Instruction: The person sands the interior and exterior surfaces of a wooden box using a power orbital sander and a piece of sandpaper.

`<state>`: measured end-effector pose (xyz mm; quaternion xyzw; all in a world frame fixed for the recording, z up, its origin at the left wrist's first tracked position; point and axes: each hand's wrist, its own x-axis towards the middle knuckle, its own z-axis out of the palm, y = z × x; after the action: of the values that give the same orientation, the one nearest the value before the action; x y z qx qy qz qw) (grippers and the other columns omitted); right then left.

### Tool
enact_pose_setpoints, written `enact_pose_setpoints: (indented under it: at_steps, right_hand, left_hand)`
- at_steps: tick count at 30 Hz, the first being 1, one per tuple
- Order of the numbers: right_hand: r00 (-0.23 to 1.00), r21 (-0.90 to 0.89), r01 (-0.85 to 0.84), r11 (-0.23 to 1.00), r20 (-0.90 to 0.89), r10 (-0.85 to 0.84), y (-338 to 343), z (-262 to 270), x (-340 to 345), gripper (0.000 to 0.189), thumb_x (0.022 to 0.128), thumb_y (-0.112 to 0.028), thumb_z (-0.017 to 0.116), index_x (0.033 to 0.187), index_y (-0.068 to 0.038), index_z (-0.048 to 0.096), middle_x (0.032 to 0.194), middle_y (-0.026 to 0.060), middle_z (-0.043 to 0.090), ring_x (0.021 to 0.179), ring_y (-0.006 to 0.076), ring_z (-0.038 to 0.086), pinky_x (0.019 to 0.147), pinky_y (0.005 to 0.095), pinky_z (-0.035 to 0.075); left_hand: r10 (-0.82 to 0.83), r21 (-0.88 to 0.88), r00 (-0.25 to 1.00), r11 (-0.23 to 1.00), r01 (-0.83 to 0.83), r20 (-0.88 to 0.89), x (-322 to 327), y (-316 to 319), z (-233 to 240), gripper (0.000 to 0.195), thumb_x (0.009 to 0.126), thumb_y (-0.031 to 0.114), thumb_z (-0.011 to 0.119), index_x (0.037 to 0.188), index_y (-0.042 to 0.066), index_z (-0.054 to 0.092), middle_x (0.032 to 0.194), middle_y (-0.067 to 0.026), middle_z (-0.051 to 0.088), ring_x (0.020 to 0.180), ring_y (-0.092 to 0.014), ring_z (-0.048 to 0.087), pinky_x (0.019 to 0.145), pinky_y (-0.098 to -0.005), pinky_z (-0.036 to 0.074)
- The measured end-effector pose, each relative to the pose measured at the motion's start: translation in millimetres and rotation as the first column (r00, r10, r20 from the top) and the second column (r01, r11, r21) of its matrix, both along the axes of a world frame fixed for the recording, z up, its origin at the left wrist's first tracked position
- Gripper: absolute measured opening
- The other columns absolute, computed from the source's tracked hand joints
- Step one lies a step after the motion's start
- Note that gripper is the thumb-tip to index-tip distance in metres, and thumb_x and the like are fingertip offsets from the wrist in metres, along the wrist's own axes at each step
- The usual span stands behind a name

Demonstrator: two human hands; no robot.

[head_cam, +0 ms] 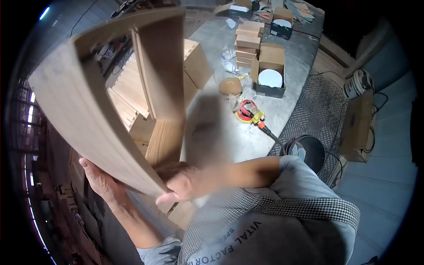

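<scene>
A pale wooden box frame [96,116], like a drawer with an open middle, is held up tilted at the left. My left hand [102,182] supports its outer face from below, fingers behind the wood. My right hand [180,184] grips its near lower corner, thumb on the outer side. Right of the frame, a red and yellow random orbital sander [248,112] with a black hose lies on the grey worktable [251,145]. Behind the sander are a round tan disc [230,86] and an open carton of white sanding discs [270,78].
Stacked wooden blocks [247,41] stand on the table, with another disc carton [281,23] behind. More wooden boxes [198,63] are beyond the frame. A black bucket [306,154], a cardboard box [356,126] and a white pail [357,84] stand on the right, near hoses.
</scene>
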<state>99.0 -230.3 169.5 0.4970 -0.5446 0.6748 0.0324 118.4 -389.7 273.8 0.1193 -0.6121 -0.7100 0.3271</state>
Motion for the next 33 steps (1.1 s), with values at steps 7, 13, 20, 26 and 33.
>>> enact_pose_setpoints:
  at_steps: [7, 13, 20, 26, 33]
  right_hand:
    - [0.988, 0.989, 0.121, 0.084, -0.128, 0.086, 138.3, -107.1, -59.4, 0.032, 0.075, -0.037, 0.058, 0.085, -0.008, 0.066, 0.086, 0.0142, 0.064, 0.082, 0.0324, 0.061, 0.068, 0.0427, 0.048]
    - [0.733, 0.932, 0.360, 0.032, -0.262, -0.628, 175.6, -163.4, -130.0, 0.071, 0.061, -0.032, 0.073, 0.121, -0.010, 0.043, 0.106, 0.0183, 0.056, 0.099, 0.0365, 0.055, 0.083, 0.0428, 0.046]
    - [0.654, 0.934, 0.351, 0.075, -0.187, -0.733, 152.8, -172.8, -131.3, 0.056, 0.060, -0.024, 0.073, 0.107, -0.007, 0.047, 0.101, 0.0169, 0.058, 0.098, 0.0365, 0.056, 0.080, 0.0424, 0.045]
    - [0.531, 0.584, 0.335, 0.740, 0.532, -0.660, 232.5, -181.9, -151.0, 0.049, 0.059, -0.004, 0.071, 0.102, -0.008, 0.047, 0.090, 0.0036, 0.053, 0.077, 0.0152, 0.054, 0.067, 0.0281, 0.047]
    - [0.919, 0.682, 0.199, 0.704, 0.119, -0.375, 172.4, 23.4, -67.4, 0.052, 0.061, -0.013, 0.071, 0.107, -0.003, 0.047, 0.090, 0.0063, 0.055, 0.079, 0.0162, 0.055, 0.072, 0.0285, 0.046]
  left_hand:
    - [0.201, -0.450, 0.690, 0.871, 0.199, 0.695, 119.9, -9.5, -29.7, 0.031, 0.080, 0.011, 0.052, 0.053, 0.001, 0.039, 0.055, 0.0062, 0.034, 0.053, -0.004, 0.034, 0.046, -0.0235, 0.029]
    - [0.113, -0.374, 0.401, 0.645, 0.667, 0.909, 80.3, 25.0, -84.7, 0.040, 0.079, 0.045, 0.059, 0.084, 0.006, 0.069, 0.077, -0.0166, 0.065, 0.071, -0.028, 0.063, 0.067, -0.0352, 0.048]
    - [0.125, -0.597, 0.627, 0.495, 0.632, 0.768, 74.5, 28.1, -149.7, 0.041, 0.080, 0.044, 0.058, 0.104, 0.012, 0.065, 0.092, -0.0174, 0.065, 0.088, -0.031, 0.061, 0.080, -0.0384, 0.046]
    - [0.367, -0.775, 0.734, 0.537, 0.335, 0.571, 194.2, -0.9, -143.3, 0.101, 0.054, 0.045, 0.077, 0.134, 0.003, 0.033, 0.136, -0.0177, 0.037, 0.128, -0.033, 0.032, 0.105, -0.0437, 0.026]
    - [0.379, -0.553, 0.757, 0.833, -0.027, 0.533, 221.4, 28.8, -231.0, 0.078, 0.071, 0.014, 0.069, 0.137, 0.002, 0.029, 0.112, -0.0193, 0.058, 0.101, -0.032, 0.058, 0.085, -0.0356, 0.046]
